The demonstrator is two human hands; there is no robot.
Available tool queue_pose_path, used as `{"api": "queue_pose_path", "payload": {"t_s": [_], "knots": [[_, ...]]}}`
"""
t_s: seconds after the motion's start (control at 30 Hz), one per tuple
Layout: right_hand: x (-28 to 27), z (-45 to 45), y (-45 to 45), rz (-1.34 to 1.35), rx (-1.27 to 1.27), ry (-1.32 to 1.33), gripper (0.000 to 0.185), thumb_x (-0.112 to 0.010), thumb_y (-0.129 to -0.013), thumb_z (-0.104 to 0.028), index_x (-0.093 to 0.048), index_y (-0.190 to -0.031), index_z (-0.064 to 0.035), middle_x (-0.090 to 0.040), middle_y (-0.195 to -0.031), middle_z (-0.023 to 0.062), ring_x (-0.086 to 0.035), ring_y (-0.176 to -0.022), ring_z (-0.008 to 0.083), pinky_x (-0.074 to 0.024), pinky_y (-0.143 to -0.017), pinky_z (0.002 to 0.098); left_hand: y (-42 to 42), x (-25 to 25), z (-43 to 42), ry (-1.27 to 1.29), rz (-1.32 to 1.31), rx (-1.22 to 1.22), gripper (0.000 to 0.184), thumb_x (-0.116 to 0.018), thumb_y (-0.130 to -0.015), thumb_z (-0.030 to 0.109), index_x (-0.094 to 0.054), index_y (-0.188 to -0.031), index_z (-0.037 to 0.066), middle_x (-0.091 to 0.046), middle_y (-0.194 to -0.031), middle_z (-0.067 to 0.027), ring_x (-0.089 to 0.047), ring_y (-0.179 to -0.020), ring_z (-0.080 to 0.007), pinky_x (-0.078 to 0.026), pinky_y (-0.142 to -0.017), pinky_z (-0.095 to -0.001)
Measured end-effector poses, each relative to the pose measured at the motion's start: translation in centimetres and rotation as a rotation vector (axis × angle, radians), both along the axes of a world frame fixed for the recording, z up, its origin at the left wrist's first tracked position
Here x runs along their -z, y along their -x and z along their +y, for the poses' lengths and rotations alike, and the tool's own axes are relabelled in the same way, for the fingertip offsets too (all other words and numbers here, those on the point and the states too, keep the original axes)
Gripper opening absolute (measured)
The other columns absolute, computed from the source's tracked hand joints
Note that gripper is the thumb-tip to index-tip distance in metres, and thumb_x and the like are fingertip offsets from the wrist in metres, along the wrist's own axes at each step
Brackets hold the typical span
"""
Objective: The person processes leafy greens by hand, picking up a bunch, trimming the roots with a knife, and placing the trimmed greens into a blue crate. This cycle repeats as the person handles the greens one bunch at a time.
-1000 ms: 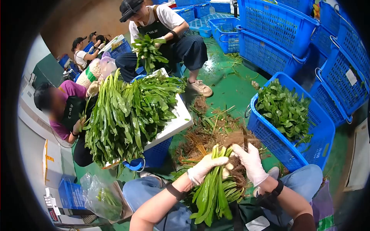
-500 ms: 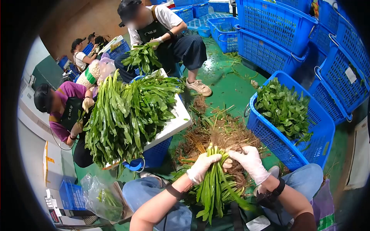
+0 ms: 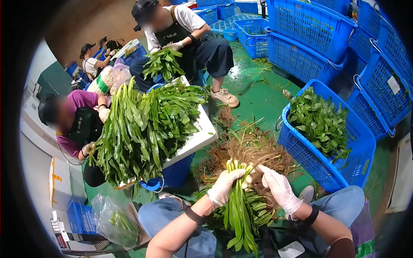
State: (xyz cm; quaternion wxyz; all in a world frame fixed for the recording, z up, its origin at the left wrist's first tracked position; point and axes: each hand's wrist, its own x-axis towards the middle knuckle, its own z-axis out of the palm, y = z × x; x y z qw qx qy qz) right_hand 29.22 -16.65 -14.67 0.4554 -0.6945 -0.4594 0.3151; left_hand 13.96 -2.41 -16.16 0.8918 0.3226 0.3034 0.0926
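My left hand, in a white glove, is closed around a bunch of long-leaved greens. Its pale stem ends point up and away from me, and the leaves hang down toward my lap. My right hand, also gloved, is just right of the stem ends, with its index finger stretched out and nothing visible held. The other fingers are partly hidden. Beneath both hands lies a pile of brown roots and trimmings. More cut greens lie behind the held bunch.
A white foam tray heaped with long greens stands at left on a blue crate. At right, a blue basket holds leafy greens. Stacked blue crates stand behind it. Co-workers sit across and at left.
My right hand has drawn slightly away from the stem ends. The blurred leaf hanging between my hands is gone, and the bunch's pale ends show more clearly. The purple-sleeved co-worker's hands moved apart.
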Motion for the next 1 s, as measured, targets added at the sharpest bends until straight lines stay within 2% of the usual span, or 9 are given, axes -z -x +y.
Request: {"api": "queue_pose_path", "payload": {"t_s": [0.17, 0.3, 0.37, 0.4, 0.47, 0.53, 0.6, 0.9, 1.0], "knots": [[1.5, 0.2, -0.8, 0.401, -0.095, -0.020, 0.032, -0.044, -0.101, -0.029, -0.056, -0.092, 0.0000, -0.050, -0.073, 0.0031, -0.046, -0.068, 0.0118, -0.0388, -0.065, 0.0266, -0.4, -0.5, -0.8, -0.003, 0.037, 0.090, 0.028, -0.061, -0.090, 0.020, -0.058, -0.110, 0.001, -0.065, -0.082, -0.0083, -0.059, -0.065, -0.0154, -0.051, -0.064, -0.0293], [0.7, 0.2, -0.7, 0.529, -0.096, -0.015, 0.031, -0.046, -0.101, -0.027, -0.048, -0.080, -0.0036, -0.046, -0.072, -0.0008, -0.042, -0.068, 0.0093, -0.0363, -0.065, 0.0250, -0.6, -0.4, -1.3, 0.018, -0.005, 0.073, 0.026, -0.059, -0.090, 0.020, -0.059, -0.107, -0.001, -0.064, -0.079, -0.0086, -0.057, -0.062, -0.0148, -0.049, -0.062, -0.0296], [2.1, -0.1, -1.3, 0.586, -0.146, -0.006, 0.026, -0.048, -0.100, -0.025, -0.057, -0.092, -0.0017, -0.047, -0.074, -0.0028, -0.042, -0.069, 0.0077, -0.0361, -0.064, 0.0235, -0.2, -0.2, -1.2, 0.035, -0.037, 0.108, 0.026, -0.058, -0.090, 0.020, -0.059, -0.105, -0.001, -0.063, -0.078, -0.0086, -0.056, -0.060, -0.0144, -0.048, -0.061, -0.0293], [3.5, 0.1, -1.7, 0.706, -0.052, 0.073, 0.032, -0.051, -0.099, -0.025, -0.059, -0.118, -0.0005, -0.045, -0.075, -0.0056, -0.040, -0.069, 0.0054, -0.0345, -0.062, 0.0210, -0.1, -0.2, -1.1, 0.050, -0.074, 0.142, 0.026, -0.058, -0.090, 0.020, -0.059, -0.104, -0.002, -0.062, -0.076, -0.0087, -0.054, -0.059, -0.0140, -0.047, -0.060, -0.0291], [7.0, -0.3, -3.7, 0.704, 0.047, 0.139, 0.047, -0.053, -0.097, -0.025, -0.047, -0.138, -0.0013, -0.043, -0.075, -0.0073, -0.038, -0.068, 0.0043, -0.0331, -0.060, 0.0193, 0.1, -3.0, -1.2, -0.021, -0.072, 0.176, 0.025, -0.056, -0.091, 0.019, -0.060, -0.102, -0.004, -0.062, -0.071, -0.0096, -0.054, -0.055, -0.0142, -0.046, -0.057, -0.0273], [4.0, -0.7, -3.1, 0.692, 0.079, 0.100, 0.049, -0.053, -0.096, -0.024, -0.045, -0.140, -0.0024, -0.041, -0.074, -0.0072, -0.037, -0.065, 0.0047, -0.0326, -0.060, 0.0196, 0.3, -4.8, -1.2, -0.185, 0.047, 0.141, 0.025, -0.055, -0.092, 0.019, -0.060, -0.101, -0.004, -0.064, -0.073, -0.0105, -0.057, -0.055, -0.0142, -0.047, -0.054, -0.0246], [0.7, -0.5, -2.7, 0.642, -0.114, -0.045, 0.049, -0.053, -0.096, -0.023, -0.045, -0.140, -0.0032, -0.041, -0.073, -0.0073, -0.037, -0.065, 0.0047, -0.0333, -0.060, 0.0190, 0.8, -4.0, -0.8, -0.185, 0.086, 0.137, 0.026, -0.055, -0.092, 0.019, -0.061, -0.103, -0.004, -0.067, -0.075, -0.0113, -0.059, -0.056, -0.0136, -0.047, -0.053, -0.0220], [2.2, -0.7, -2.6, 0.503, -0.251, 0.105, 0.045, -0.059, -0.095, -0.019, -0.049, -0.133, 0.0027, -0.060, -0.091, 0.0000, -0.053, -0.085, 0.0057, -0.0446, -0.078, 0.0230, 0.1, -1.7, -1.6, -0.302, 0.170, 0.360, 0.028, -0.053, -0.095, 0.021, -0.064, -0.107, -0.001, -0.069, -0.078, -0.0080, -0.060, -0.061, -0.0109, -0.049, -0.059, -0.0221], [1.8, -0.9, -2.9, 0.515, -0.263, 0.157, 0.045, -0.059, -0.094, -0.020, -0.050, -0.132, 0.0036, -0.061, -0.092, -0.0001, -0.053, -0.086, 0.0057, -0.0450, -0.079, 0.0237, -0.1, -2.0, -1.7, -0.358, 0.179, 0.411, 0.027, -0.054, -0.095, 0.020, -0.062, -0.109, -0.001, -0.070, -0.083, -0.0090, -0.061, -0.061, -0.0114, -0.049, -0.057, -0.0225]]}}
